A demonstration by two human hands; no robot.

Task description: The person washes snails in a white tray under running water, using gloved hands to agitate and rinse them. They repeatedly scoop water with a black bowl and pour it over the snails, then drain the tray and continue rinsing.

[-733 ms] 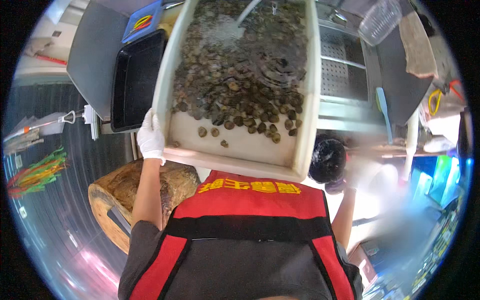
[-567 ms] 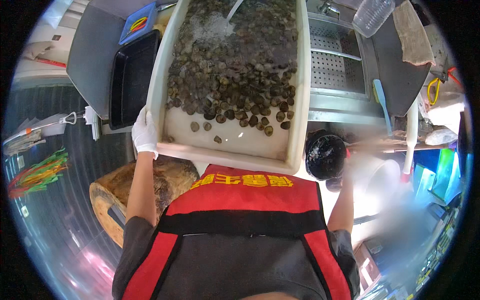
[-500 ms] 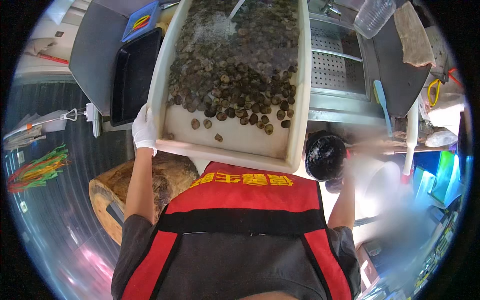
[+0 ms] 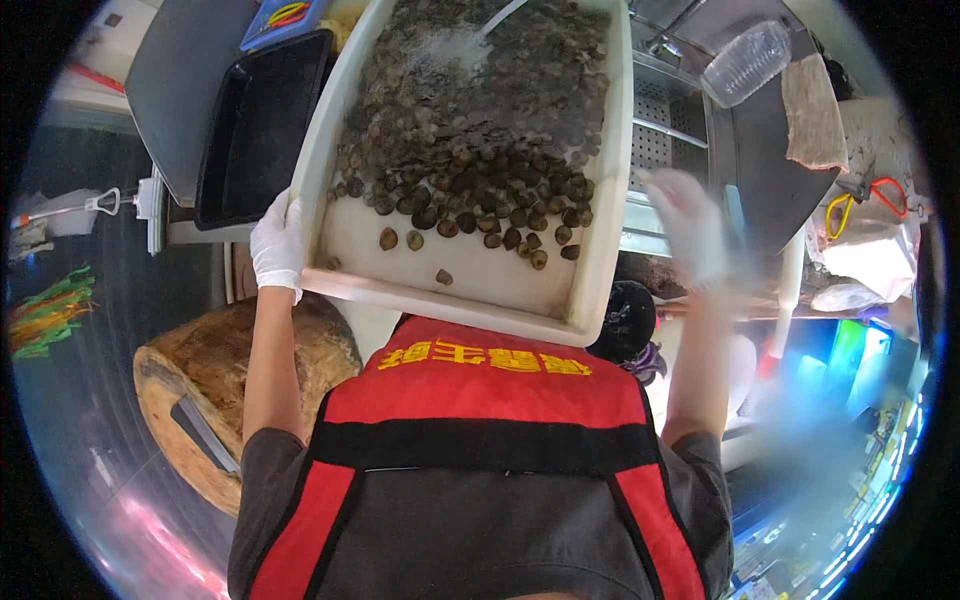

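Note:
A large white tray (image 4: 470, 285) tilts toward me. Many small dark round shellfish (image 4: 480, 180) lie in it, most under water at the far end and a few loose on the bare near part. A stream of water runs in from a thin pale tube (image 4: 503, 14). My white-gloved left hand (image 4: 278, 245) is closed on the tray's left rim near the front corner. To the right of the tray, my gloved right hand (image 4: 690, 225) is raised by the metal sink's front edge, apart from the rim. Motion smears its fingers.
Left of the tray is a black tray (image 4: 265, 130) below a blue basket (image 4: 285, 20). A wooden block (image 4: 290, 350) stands at lower left. On the right are a perforated sink insert (image 4: 655, 150), a clear plastic bottle (image 4: 745, 65), a cloth (image 4: 812, 115), scissors (image 4: 858, 195) and a black bucket (image 4: 625, 315).
My right hand has risen from beside the black bucket to near the sink's edge. My left hand keeps its hold on the tray rim. The whole view has shifted a little.

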